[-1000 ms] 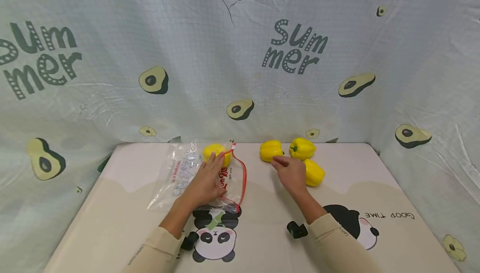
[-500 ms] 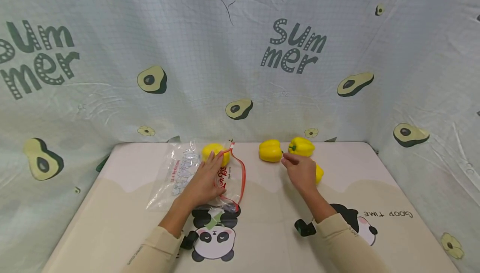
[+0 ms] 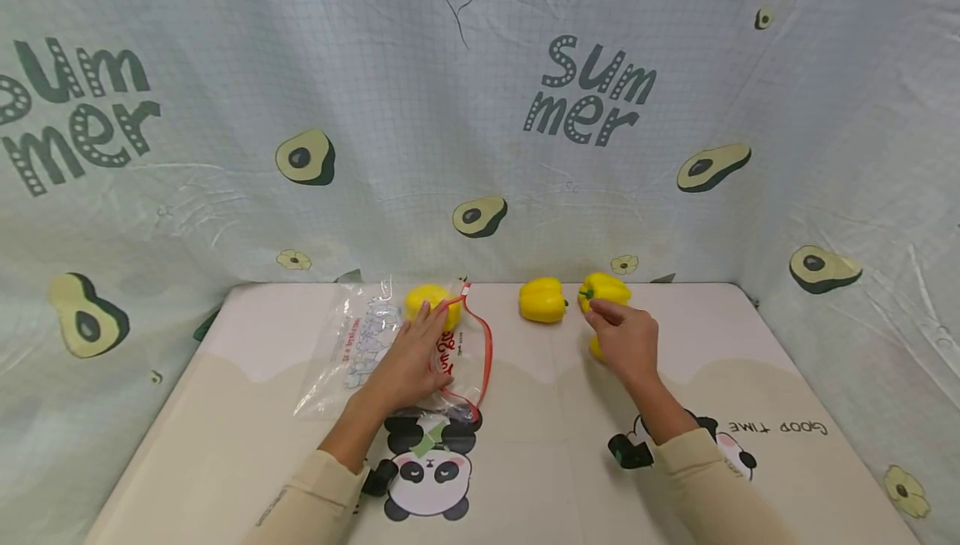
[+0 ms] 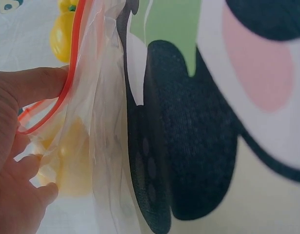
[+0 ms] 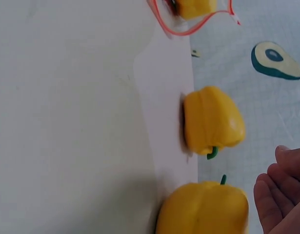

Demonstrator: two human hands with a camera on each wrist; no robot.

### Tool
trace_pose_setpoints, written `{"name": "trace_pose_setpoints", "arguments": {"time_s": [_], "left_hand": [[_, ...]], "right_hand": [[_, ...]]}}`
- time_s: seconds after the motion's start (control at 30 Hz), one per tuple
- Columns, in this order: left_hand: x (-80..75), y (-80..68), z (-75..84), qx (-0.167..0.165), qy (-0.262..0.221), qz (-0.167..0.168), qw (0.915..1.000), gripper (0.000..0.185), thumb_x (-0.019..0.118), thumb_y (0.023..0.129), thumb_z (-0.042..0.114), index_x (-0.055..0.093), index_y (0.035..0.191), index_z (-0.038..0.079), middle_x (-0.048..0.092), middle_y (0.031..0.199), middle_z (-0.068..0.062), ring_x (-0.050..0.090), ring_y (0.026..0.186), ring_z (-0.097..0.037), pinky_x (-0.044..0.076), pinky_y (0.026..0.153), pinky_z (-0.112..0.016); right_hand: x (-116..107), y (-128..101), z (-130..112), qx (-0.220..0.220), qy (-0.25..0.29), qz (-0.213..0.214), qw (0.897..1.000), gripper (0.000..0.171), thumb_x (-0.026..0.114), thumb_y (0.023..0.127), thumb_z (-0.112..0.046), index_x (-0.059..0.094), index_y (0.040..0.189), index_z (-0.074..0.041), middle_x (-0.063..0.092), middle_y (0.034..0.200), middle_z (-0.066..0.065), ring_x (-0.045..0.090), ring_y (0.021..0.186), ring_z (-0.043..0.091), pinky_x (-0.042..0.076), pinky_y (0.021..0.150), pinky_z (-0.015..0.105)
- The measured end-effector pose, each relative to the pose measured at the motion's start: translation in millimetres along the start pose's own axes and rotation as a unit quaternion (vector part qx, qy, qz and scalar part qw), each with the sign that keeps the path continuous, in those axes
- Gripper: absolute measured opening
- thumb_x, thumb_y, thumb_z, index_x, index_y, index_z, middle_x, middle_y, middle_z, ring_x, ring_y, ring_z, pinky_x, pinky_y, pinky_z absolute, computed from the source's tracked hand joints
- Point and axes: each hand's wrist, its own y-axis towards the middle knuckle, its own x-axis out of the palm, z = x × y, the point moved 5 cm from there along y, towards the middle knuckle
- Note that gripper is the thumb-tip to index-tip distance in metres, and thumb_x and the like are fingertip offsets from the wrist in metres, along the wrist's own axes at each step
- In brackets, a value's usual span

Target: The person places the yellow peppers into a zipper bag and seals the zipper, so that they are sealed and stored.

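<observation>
A clear plastic zip bag (image 3: 318,378) with a red edge lies on the left, and a yellow bell pepper (image 3: 427,300) shows inside it. My left hand (image 3: 408,362) rests on the bag near its mouth, fingers spread; in the left wrist view the thumb (image 4: 42,83) touches the red edge. Three more yellow peppers are on the right: one left (image 3: 542,301), one at the back (image 3: 611,288), and one mostly hidden (image 3: 596,348) behind my right hand (image 3: 628,341). This hand holds nothing, its fingers loosely bent; the right wrist view shows it apart from two peppers (image 5: 213,119).
The table (image 3: 225,478) has panda prints (image 3: 431,478). A patterned cloth (image 3: 390,112) hangs right behind its back edge and at both sides. Black wrist devices (image 3: 630,451) sit below the hands.
My right hand has moved rightward, away from the left pepper and toward the other two, covering more of the front one. The left hand, bag and peppers stay in place.
</observation>
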Motion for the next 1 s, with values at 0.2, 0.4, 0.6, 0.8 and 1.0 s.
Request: {"name": "trace_pose_setpoints", "arguments": {"time_s": [0.2,0.4,0.6,0.8,1.0], "left_hand": [[-0.4,-0.5,0.8,-0.003,-0.003,-0.001,1.0000,0.107,0.089,0.081,0.020,0.025,0.165,0.006,0.022,0.176,-0.008,0.011,0.165,-0.032,0.013,0.132,-0.059],[-0.1,-0.6,1.3,-0.005,0.001,-0.001,1.0000,0.107,0.089,0.082,0.020,0.024,0.166,0.006,0.021,0.176,-0.007,0.010,0.165,-0.032,0.013,0.133,-0.058],[-0.9,-0.6,2.0,-0.006,0.003,0.000,1.0000,0.107,0.089,0.081,0.020,0.025,0.166,0.006,0.021,0.176,-0.007,0.010,0.165,-0.032,0.013,0.132,-0.058],[-1.3,-1.8,3.1,-0.007,0.006,-0.001,1.0000,0.107,0.089,0.081,0.021,0.025,0.166,0.007,0.022,0.176,-0.006,0.009,0.165,-0.030,0.014,0.132,-0.058],[-0.6,-1.6,3.3,-0.009,0.010,0.001,0.9999,0.107,0.089,0.081,0.021,0.025,0.166,0.008,0.022,0.176,-0.006,0.010,0.165,-0.031,0.015,0.132,-0.059]], "right_hand": [[-13,2,6,0.024,0.009,0.011,1.000,0.029,0.069,0.101,-0.016,0.074,0.127,-0.004,0.077,0.123,0.016,0.073,0.117,0.034,0.059,0.102,0.046],[-24,4,16,0.060,0.012,0.007,0.998,0.033,0.067,0.103,-0.018,0.071,0.133,-0.006,0.072,0.133,0.016,0.067,0.127,0.036,0.055,0.109,0.047],[-31,8,28,0.079,0.001,-0.008,0.997,0.038,0.066,0.103,-0.024,0.068,0.138,-0.009,0.067,0.143,0.016,0.062,0.131,0.037,0.053,0.111,0.047],[-33,9,49,0.091,0.020,-0.032,0.995,0.049,0.064,0.104,-0.034,0.061,0.146,-0.010,0.057,0.154,0.017,0.049,0.146,0.041,0.046,0.118,0.052],[-27,5,70,0.127,0.073,-0.097,0.984,0.069,0.059,0.103,-0.051,0.044,0.159,-0.012,0.041,0.166,0.016,0.037,0.155,0.038,0.038,0.125,0.051]]}}
